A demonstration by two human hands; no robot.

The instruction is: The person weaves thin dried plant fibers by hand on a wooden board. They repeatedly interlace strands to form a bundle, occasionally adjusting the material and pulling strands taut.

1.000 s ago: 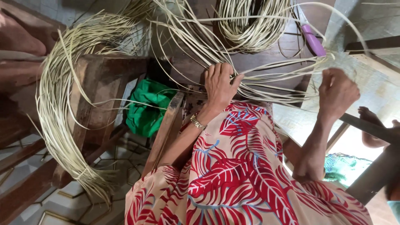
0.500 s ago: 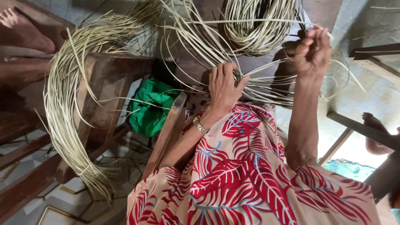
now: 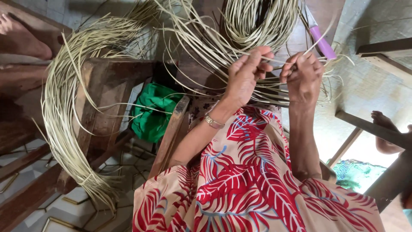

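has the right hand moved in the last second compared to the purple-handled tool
Yes. The right hand has swung in from the far right to just below-left of the purple-handled tool, close beside the left hand among the strips.

Above the left hand [image 3: 246, 75], the coiled bundle of cane strips [image 3: 257, 21] ran off the top edge. The purple-handled knife [image 3: 319, 41] above the right hand [image 3: 302, 77] lost its blade tip there too. Both palms faced away, so the grip on the strands stayed hidden.
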